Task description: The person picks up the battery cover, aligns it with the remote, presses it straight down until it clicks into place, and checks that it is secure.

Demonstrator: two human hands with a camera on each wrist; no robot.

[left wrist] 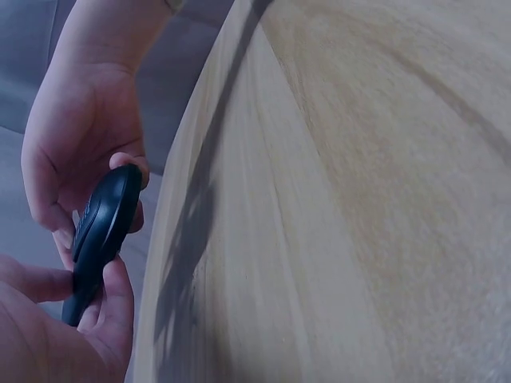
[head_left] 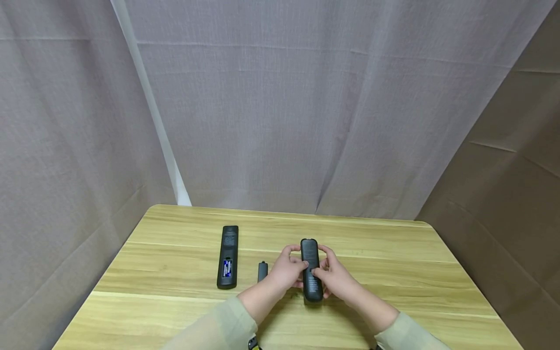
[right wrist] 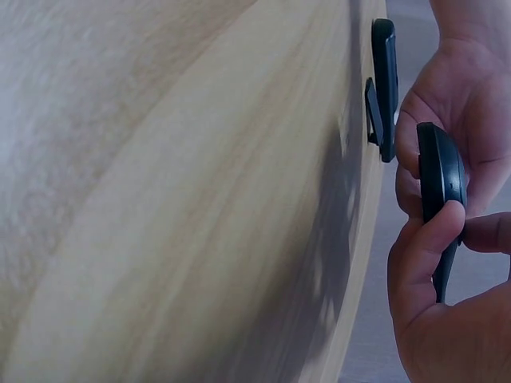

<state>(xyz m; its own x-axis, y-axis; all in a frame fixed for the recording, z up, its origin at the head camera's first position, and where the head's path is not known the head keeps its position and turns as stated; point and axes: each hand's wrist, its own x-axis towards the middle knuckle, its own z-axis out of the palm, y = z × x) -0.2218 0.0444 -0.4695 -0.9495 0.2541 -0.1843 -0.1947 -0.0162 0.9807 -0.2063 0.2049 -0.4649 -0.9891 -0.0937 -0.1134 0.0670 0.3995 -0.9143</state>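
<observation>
Nearest the camera are my pale sleeves (head_left: pixel 214 324), coming in from seven and five o'clock across the wooden table (head_left: pixel 393 262). A small black and yellow object (head_left: pixel 253 343) shows at the bottom edge beside the left one.

Beyond them, my two hands are clamped on one black remote (head_left: pixel 311 287), held up off the table a little past the middle, towards five o'clock in the head view. My left hand (head_left: pixel 284 271) grips its nine o'clock edge and my right hand (head_left: pixel 338 281) its three o'clock edge, fingers curled round the sides. Both thumbs rest on the upper face, which carries pale printing.

At nine o'clock from the held remote, just past my left hand, is a small dark lid (head_left: pixel 262 270), its near end hidden behind my forearm. Farther out on that same bearing lies a second remote (head_left: pixel 229 243), its long body pointing nearly at twelve. Blue batteries (head_left: pixel 227 268) sit in its uncovered slot, towards its six o'clock end.

Grey cloth (head_left: pixel 262 121) hangs at twelve o'clock, and brown cloth (head_left: pixel 503 194) at three.
</observation>
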